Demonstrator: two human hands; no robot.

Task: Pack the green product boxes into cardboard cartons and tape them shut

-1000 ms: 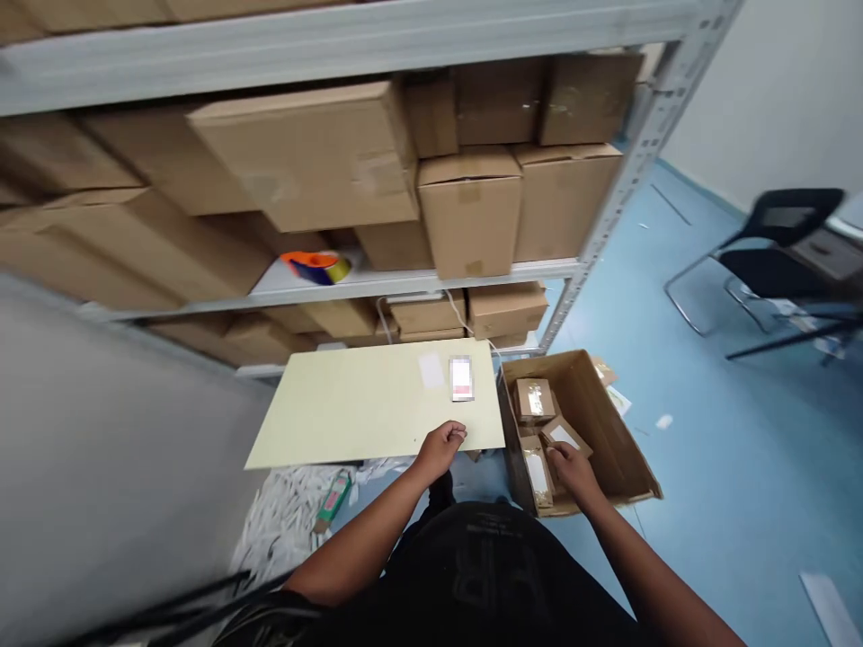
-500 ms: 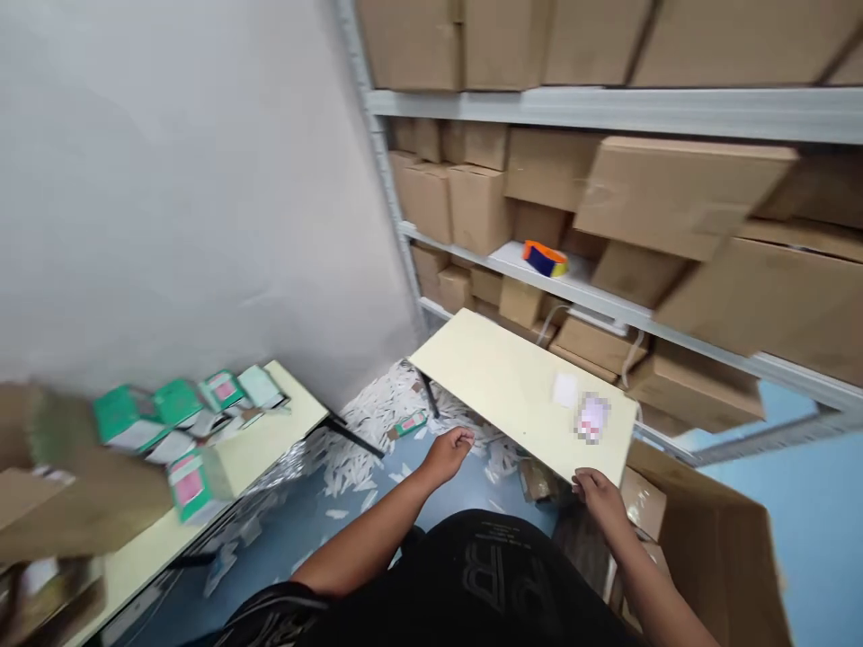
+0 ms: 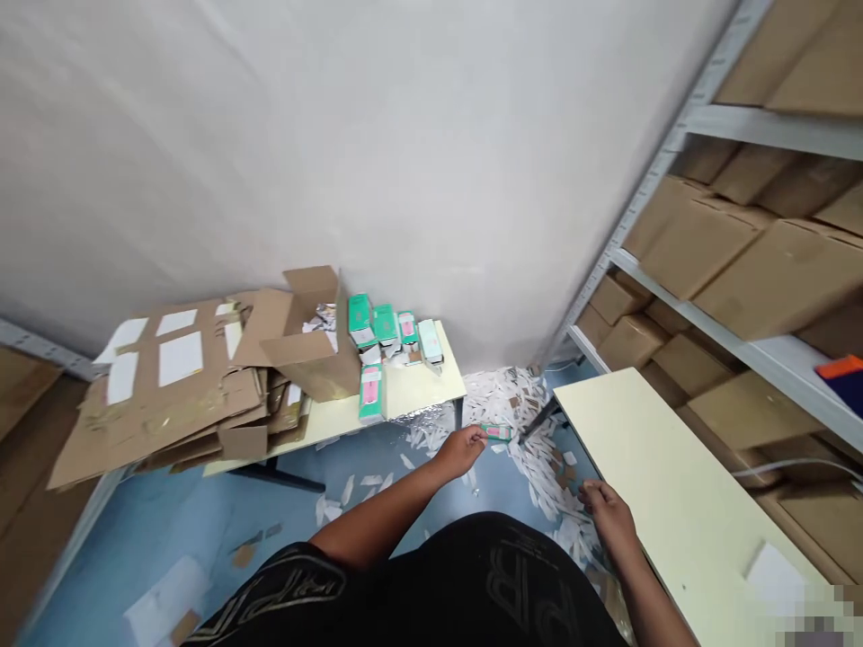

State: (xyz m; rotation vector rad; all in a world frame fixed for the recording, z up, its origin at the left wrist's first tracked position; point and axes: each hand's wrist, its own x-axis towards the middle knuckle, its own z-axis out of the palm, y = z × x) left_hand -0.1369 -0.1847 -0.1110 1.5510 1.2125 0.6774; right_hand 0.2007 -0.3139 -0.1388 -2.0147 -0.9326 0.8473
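Note:
My left hand [image 3: 462, 449] is held out over the blue floor with its fingers curled into a loose fist; nothing shows in it. Just beyond its fingertips a small green box [image 3: 497, 432] lies among white paper strips [image 3: 532, 449] on the floor. My right hand [image 3: 607, 508] is curled at the near edge of a pale yellow table [image 3: 661, 467], with nothing visible in it. To the left, a second pale table [image 3: 418, 386] carries several green and white boxes [image 3: 384, 323] beside an open carton [image 3: 303, 350].
Flattened cardboard [image 3: 162, 386] is piled on the left table's far end. A metal shelf rack [image 3: 742, 350] full of brown cartons runs along the right, with an orange and blue tape roll [image 3: 842, 373] on it. A white wall stands ahead.
The view has swung left, from the shelf and the floor carton to the wall and the left table. My right hand left the floor carton and now sits at the table's edge.

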